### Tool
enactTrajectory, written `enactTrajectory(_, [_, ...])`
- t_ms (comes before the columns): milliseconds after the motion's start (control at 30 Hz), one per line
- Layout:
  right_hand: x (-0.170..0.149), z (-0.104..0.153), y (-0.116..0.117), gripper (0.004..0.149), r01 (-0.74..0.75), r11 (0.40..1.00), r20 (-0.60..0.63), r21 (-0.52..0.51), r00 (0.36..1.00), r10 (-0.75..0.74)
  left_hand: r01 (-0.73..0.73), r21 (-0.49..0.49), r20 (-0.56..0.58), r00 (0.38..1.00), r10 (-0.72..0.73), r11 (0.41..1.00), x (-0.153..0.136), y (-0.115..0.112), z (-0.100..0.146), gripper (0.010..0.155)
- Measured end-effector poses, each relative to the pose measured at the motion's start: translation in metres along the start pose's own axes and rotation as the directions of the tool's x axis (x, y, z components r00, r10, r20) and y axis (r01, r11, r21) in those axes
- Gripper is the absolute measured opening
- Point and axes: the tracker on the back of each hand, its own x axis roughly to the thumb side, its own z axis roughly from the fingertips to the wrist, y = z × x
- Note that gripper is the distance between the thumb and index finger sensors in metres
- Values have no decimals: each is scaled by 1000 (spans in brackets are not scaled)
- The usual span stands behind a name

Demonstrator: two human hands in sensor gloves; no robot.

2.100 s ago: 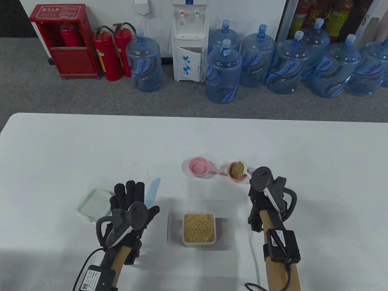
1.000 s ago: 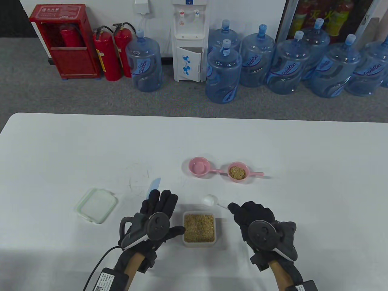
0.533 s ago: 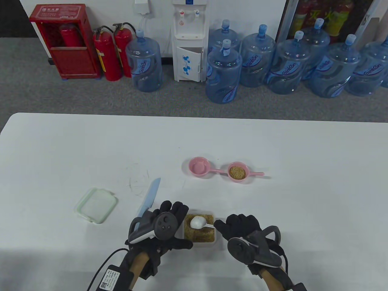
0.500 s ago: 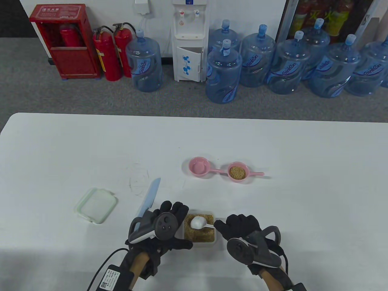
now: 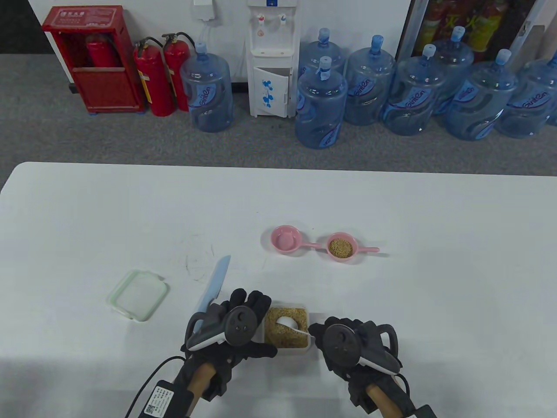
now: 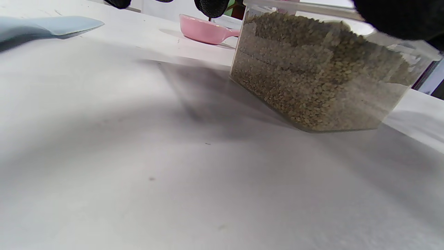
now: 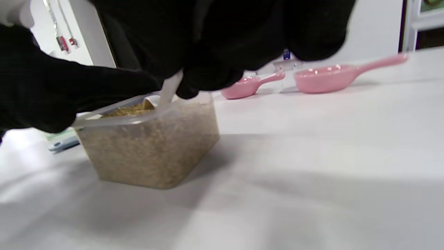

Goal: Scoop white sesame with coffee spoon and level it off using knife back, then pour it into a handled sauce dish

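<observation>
Clear plastic tub (image 7: 149,149), glossy pink dishes (image 7: 326,78), matt white table (image 5: 435,283)

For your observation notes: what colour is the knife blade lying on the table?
Pale blue; the knife shows best in the table view.

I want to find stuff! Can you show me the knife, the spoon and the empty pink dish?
knife (image 5: 216,276): table view, middle of the light blue blade.
spoon (image 5: 287,322): table view, white bowl dipped in the sesame.
empty pink dish (image 5: 285,239): table view, inside of its bowl.
</observation>
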Motion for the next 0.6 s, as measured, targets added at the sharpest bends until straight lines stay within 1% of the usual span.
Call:
enactTrajectory(67, [-4, -2, 0, 42, 67, 998, -20, 6, 998, -67, 2, -1, -1, 1000, -2, 1000, 0, 0, 0, 105])
enactTrajectory(100, [-7, -4, 1, 42, 128, 992, -38, 15, 991, -127, 3, -1, -1, 1000, -3, 1000, 0, 0, 0, 105])
enactTrajectory(200, [-18, -9, 6, 41, 281, 959, -98, 26, 956, -277, -3, -10, 2, 1000, 3, 1000, 0, 0, 0, 105])
enactTrajectory(333, [-33, -13, 13, 41, 453, 890, -198, 50, 878, -435, 0, -17, 4, 1000, 0, 1000, 1, -1, 0, 105])
enactTrajectory(433, [-40, -14, 18, 42, 541, 839, -253, 64, 822, -511, 0, -17, 4, 1000, 0, 1000, 1, -1, 0, 105])
enactTrajectory(500, [-47, -14, 22, 42, 606, 792, -289, 68, 772, -566, -2, -17, 4, 1000, 2, 1000, 0, -1, 0, 104])
enactTrajectory(600, [-54, -13, 27, 42, 672, 737, -314, 71, 717, -623, -4, -18, 4, 1000, 4, 1000, 0, -1, -1, 104])
